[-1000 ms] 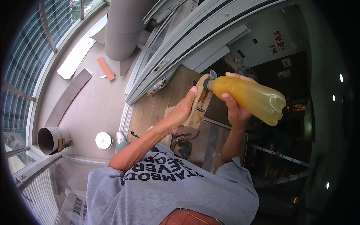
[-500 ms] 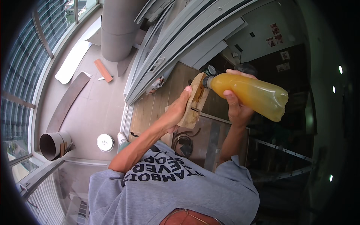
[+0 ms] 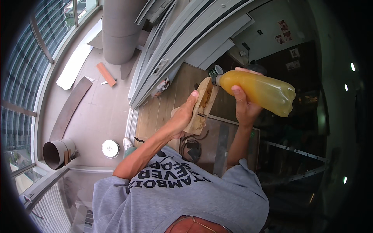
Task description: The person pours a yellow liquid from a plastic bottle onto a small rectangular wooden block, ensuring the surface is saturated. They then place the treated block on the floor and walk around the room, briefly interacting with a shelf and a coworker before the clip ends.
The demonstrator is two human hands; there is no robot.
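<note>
My left hand [image 3: 182, 118] grips a pale wooden piece [image 3: 200, 122] with a rounded top, a small dark slot and a glossy brown streak along its face. My right hand [image 3: 244, 106] is wrapped round a clear plastic bottle [image 3: 268, 93] of cloudy yellow liquid, held tipped on its side. The bottle's dark neck [image 3: 215, 80] meets the upper part of the wood; I cannot tell whether liquid comes out. A small shiny lid-like shape [image 3: 218, 70] shows just beyond the neck.
Sliding door frames [image 3: 163, 58] cross above my hands. At left, on a tiled floor, lie a white bucket [image 3: 110, 148], a tube [image 3: 54, 154], an orange strip [image 3: 105, 73] and curved offcuts [image 3: 74, 105], near a column [image 3: 121, 31]. Below the wood is a glass-topped surface [image 3: 219, 151] with coiled dark strips.
The bottle's bottom end has risen in view over the last second, so it lies flatter, its neck still at the wood. The wood and my left hand have shifted slightly.
</note>
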